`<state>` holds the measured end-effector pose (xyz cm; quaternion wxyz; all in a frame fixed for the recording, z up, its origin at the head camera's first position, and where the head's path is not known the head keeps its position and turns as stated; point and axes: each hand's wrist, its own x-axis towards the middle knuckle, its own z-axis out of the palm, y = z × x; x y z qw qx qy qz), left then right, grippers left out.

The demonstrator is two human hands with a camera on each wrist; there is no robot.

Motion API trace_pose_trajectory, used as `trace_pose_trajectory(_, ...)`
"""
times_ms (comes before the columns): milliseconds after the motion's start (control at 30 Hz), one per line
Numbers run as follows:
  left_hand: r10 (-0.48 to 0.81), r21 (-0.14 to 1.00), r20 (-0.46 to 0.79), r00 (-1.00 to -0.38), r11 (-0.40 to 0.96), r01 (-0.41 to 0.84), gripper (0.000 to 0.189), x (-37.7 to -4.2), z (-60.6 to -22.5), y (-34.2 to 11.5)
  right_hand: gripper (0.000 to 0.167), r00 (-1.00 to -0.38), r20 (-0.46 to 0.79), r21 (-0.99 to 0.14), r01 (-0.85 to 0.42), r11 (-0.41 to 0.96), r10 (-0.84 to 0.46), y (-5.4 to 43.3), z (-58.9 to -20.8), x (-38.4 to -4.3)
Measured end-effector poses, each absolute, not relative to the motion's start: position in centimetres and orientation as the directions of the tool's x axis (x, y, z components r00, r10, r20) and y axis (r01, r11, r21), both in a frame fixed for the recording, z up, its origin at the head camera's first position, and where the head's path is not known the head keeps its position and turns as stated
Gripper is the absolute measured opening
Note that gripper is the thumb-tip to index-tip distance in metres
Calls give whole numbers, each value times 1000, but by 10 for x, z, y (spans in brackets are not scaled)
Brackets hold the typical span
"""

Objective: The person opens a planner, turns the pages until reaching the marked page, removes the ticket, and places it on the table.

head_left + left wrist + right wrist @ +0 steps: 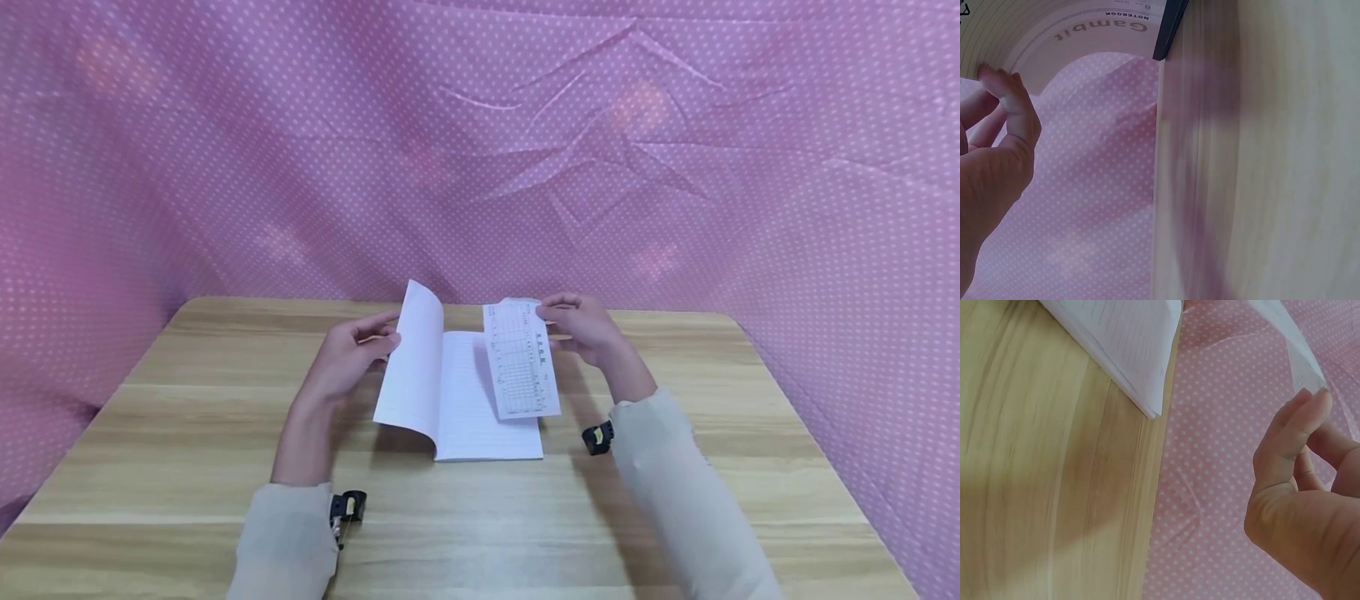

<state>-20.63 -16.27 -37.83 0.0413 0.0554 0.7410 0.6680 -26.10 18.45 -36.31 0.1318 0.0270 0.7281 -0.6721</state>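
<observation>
A notebook [467,408] with ruled pages lies open on the wooden table in the head view. My left hand [347,357] pinches the outer edge of its raised cover [411,367], which curves up to the left. In the left wrist view the cover's outside [1094,34] reads "Gambit" and "NOTEBOOK". Between the thumb and fingers of my right hand [588,329] is the top corner of a printed paper slip [520,367] with a table of rows. The slip hangs over the right-hand page, overlapping it. In the right wrist view only a narrow, folded-looking part of the slip [1304,356] shows.
The wood-grain table [480,533] extends around the notebook on all sides. Pink polka-dot cloth [480,167] hangs behind the table and along both sides. A small black device [597,437] sits at the right wrist, another [348,505] at the left.
</observation>
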Motion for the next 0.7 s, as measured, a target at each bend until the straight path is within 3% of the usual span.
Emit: trace_pose_trajectory(700,189,1000,-19,-982,3,-19,50,-214,-377,-138,27,-971,-219,-966,202,159,-96,219,-355,-253)
